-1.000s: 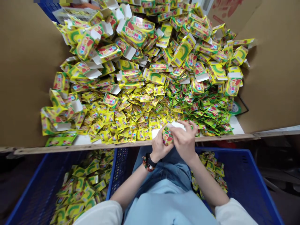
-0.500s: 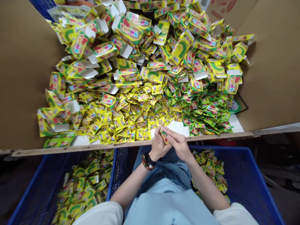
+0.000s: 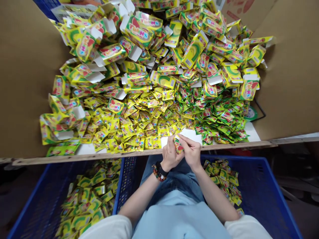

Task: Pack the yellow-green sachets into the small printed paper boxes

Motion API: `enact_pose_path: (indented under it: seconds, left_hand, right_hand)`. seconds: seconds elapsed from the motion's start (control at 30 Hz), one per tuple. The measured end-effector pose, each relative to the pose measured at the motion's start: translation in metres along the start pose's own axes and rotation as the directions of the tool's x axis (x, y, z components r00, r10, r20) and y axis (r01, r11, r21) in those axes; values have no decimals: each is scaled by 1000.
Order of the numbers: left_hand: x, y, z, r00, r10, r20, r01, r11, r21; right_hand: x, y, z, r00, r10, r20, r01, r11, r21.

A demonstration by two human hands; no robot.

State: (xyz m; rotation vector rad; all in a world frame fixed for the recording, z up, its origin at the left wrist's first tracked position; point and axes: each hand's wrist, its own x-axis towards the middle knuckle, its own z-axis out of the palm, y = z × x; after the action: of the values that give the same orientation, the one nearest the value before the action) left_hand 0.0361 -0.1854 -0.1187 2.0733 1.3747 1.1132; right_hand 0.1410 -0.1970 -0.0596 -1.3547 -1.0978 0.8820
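Note:
Just past the table's front edge, my left hand point(image 3: 169, 155) is closed around a small yellow and green candy box point(image 3: 178, 146) with a red print on its face. My right hand point(image 3: 192, 153) pinches the same box at its upper right, thumb and fingers near its top end. Whether that end is folded down cannot be made out. Beyond my hands lie small yellow candy packets point(image 3: 127, 129) and, to the right, green candy packets point(image 3: 224, 116). Behind them rises a heap of printed boxes point(image 3: 139, 33), many with white flaps standing open.
Cardboard walls point(image 3: 294, 73) enclose the heap on both sides. A wooden strip point(image 3: 139, 153) runs along the table's front edge. Below it, a blue crate point(image 3: 271, 186) at right and another blue crate point(image 3: 35, 202) at left hold filled boxes.
Both hands have shifted slightly to the right with the box. The box's printed face now turns more toward me, and my right fingers have moved up to its top end.

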Motion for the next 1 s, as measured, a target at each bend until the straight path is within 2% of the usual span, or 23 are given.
enact_pose_path:
  seconds: [0.07, 0.13, 0.27, 0.37, 0.5, 0.67, 0.77, 0.87, 0.93, 1.0]
  left_hand:
    - [-1, -1, 1, 1000, -4, -9, 4, 1000, 2]
    - [-2, -2, 1, 1000, 2, -17, -2, 1000, -3]
    - [-1, -4, 0, 996, 74, -42, -74, 997, 3]
    - [0, -5, 0, 991, 126, -40, -126, 992, 1]
    - [-2, -5, 2, 993, 112, -35, -112, 994, -15]
    - [-5, -6, 4, 989, 144, -46, -146, 988, -41]
    - [-5, -5, 5, 984, 174, -30, -175, 984, -32]
    - [-5, -2, 9, 975, 221, -11, -221, 973, -60]
    - [-5, -1, 11, 975, 221, 3, -220, 972, -79]
    - [-5, -2, 13, 983, 184, 20, -182, 980, -77]
  right_hand:
    - [-3, 2, 2, 999, -43, -12, 43, 998, -37]
    - [-5, 4, 2, 989, -144, 32, 146, 986, -78]
    - [-3, 6, -4, 931, -339, 131, 355, 926, -126]
    - [-1, 3, -7, 913, -375, 162, 401, 900, -172]
    - [-5, 4, -2, 906, -396, 146, 418, 890, -181]
    - [-19, 16, -2, 937, -330, 113, 337, 940, -47]
    - [-25, 16, -9, 981, -173, 87, 175, 985, -10]
    - [-27, 10, -13, 999, -1, -41, 2, 1000, 19]
    - [-25, 4, -12, 996, 15, -86, -13, 999, 31]
    - [-23, 1, -8, 994, -41, -101, 43, 999, 17]
